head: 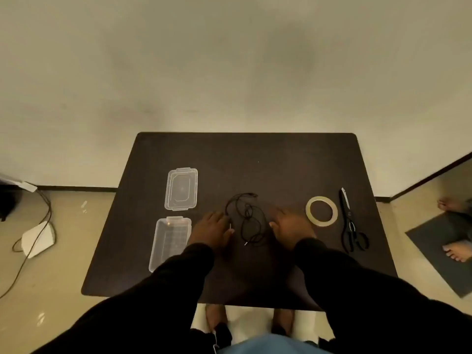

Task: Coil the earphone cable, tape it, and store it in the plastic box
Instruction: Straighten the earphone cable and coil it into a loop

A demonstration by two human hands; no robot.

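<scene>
A black earphone cable (246, 218) lies in a loose tangle in the middle of the dark table (281, 159). My left hand (213, 227) rests flat just left of the cable, fingers apart, its fingertips at the cable's edge. My right hand (291, 224) lies flat just right of it, holding nothing. A clear plastic box (169, 242) stands open at the left, with its lid (181, 189) lying beyond it. A roll of clear tape (321, 211) lies flat to the right of my right hand.
Black scissors (351, 223) lie right of the tape roll. On the floor at the left are a white device (38, 238) and cords. Another person's bare feet (457, 249) stand on a grey mat at the far right.
</scene>
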